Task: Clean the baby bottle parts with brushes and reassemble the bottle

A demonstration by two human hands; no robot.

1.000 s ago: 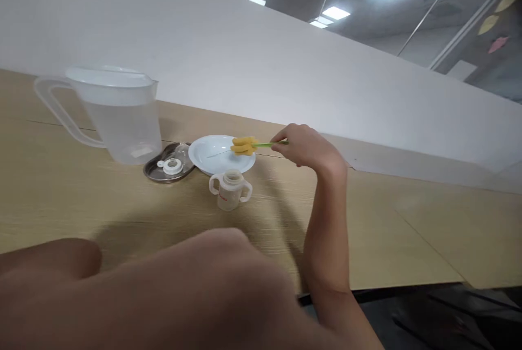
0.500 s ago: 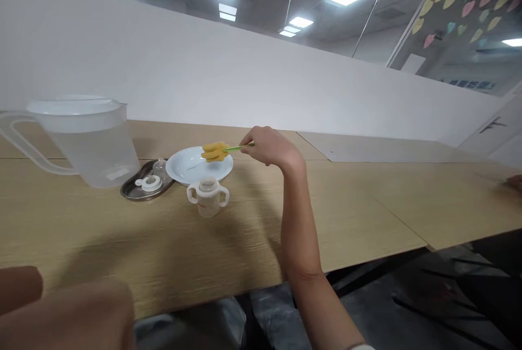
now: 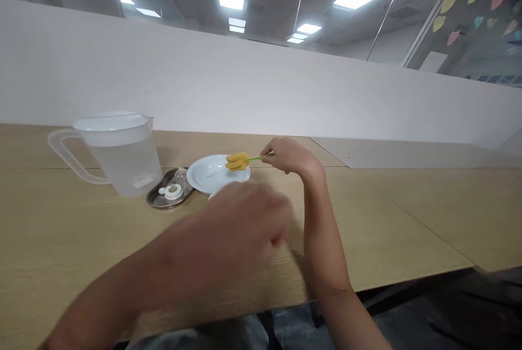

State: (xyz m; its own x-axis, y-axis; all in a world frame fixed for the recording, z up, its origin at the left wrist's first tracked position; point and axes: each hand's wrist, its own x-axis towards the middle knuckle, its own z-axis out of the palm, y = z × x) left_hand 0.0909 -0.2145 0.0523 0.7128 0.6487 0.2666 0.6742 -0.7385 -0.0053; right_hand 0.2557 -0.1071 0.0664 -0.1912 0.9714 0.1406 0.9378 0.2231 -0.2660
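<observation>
My right hand (image 3: 287, 154) is closed around the green handle of a bottle brush with a yellow sponge head (image 3: 237, 162). The sponge is over the right side of a white plate (image 3: 198, 176). My left hand (image 3: 248, 225) is in front of the plate, smeared by motion. Its fingers look curled, but I cannot see whether anything is in them. It covers nearly all of the two-handled cup, leaving a white sliver of it below the plate's rim.
Left of the plate, a metal kidney-shaped tray (image 3: 163, 204) holds a white ring-shaped cap (image 3: 173, 192) and a clear dome-shaped piece (image 3: 181, 176). Behind it stands a large translucent lidded pitcher (image 3: 126, 157) with clear liquid. A white wall (image 3: 326, 94) borders the table's back.
My left hand has swung from the lower left corner to the middle, now covering the cup. My right hand still holds the brush over the plate. The view has turned left.
</observation>
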